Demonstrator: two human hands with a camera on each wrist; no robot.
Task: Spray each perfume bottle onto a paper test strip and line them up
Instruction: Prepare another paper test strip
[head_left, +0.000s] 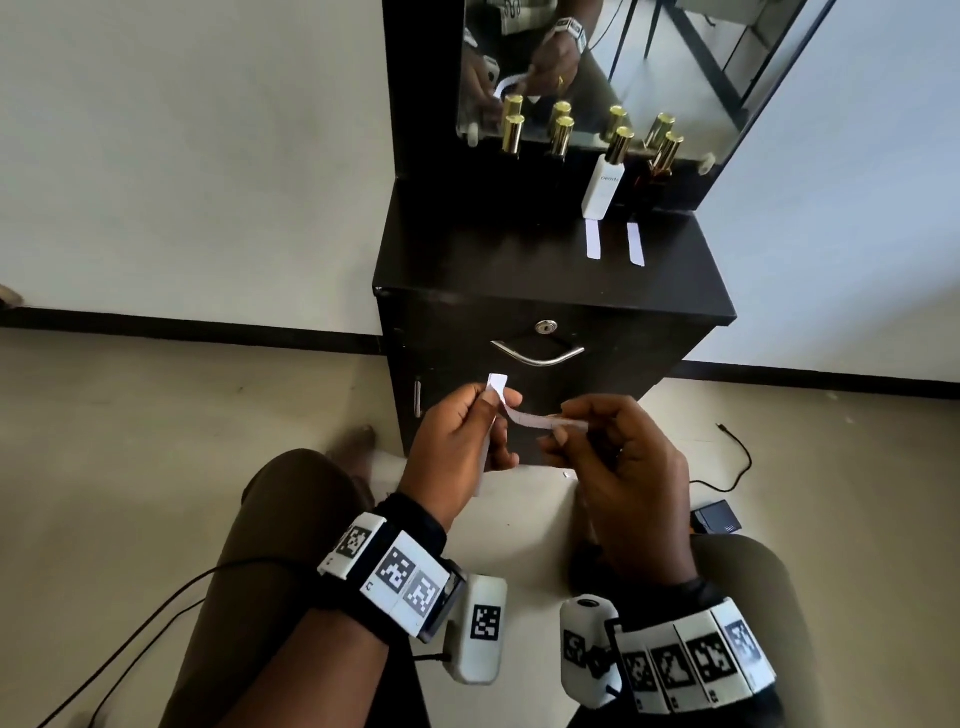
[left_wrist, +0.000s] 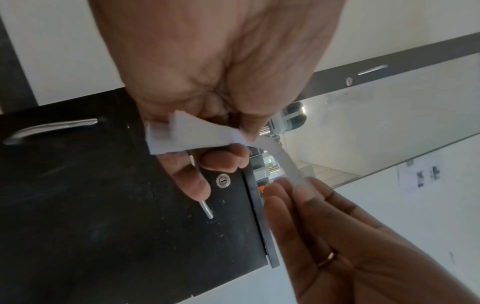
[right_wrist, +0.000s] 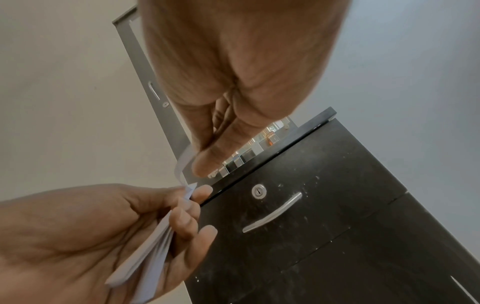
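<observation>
The left hand (head_left: 457, 436) grips a stack of paper strips (right_wrist: 145, 255), mostly hidden in its palm. One strip (head_left: 524, 417) bridges across to the right hand (head_left: 618, 462), pinched at its far end. Beyond, on the black cabinet (head_left: 493, 270), gold-capped perfume bottles (head_left: 605, 174) stand before a mirror (head_left: 597, 67); their dark bodies are hard to make out. Two strips (head_left: 593, 238) lie in front.

A black counter (head_left: 467, 260) stands against a white wall, with a mirror (head_left: 649, 62) rising from its back edge. Its front carries a round lock (head_left: 546, 327) above a curved metal handle (head_left: 537, 355). On the floor near its right side lie a black cable (head_left: 740, 457) and a small black box (head_left: 717, 519).
</observation>
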